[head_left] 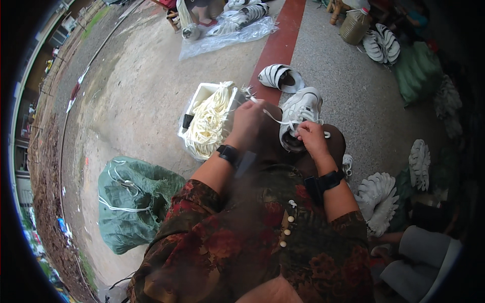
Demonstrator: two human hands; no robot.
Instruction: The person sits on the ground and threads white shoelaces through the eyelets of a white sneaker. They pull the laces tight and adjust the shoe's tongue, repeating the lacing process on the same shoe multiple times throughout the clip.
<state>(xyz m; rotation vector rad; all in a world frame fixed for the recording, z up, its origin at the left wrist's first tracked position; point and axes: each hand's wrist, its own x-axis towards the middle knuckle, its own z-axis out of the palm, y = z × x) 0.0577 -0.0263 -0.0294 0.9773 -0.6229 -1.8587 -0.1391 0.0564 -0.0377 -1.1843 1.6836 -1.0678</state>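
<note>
A white sneaker (304, 103) rests on my lap, its opening toward me. From it a white shoelace (274, 118) stretches left, pulled fairly taut. My left hand (248, 117), left of the shoe, is closed on the lace, with its loose end above the fingers. At the shoe's collar my right hand (312, 136) pinches the lace near the upper eyelets; a short loop of lace shows to its right. Beyond my left hand stands a white foam box (199, 94) heaped with cream-white laces (208, 123). Just past the shoe lies a bundle of nested white shoe parts (281, 78).
A green woven sack (132, 204) sits on the concrete at my left. To the right are fanned stacks of white shoe parts (378, 199) and another green sack (417, 70). A plastic jug (355, 26) and clear plastic sheeting (228, 39) lie farther off. Another person's legs (422, 252) show lower right.
</note>
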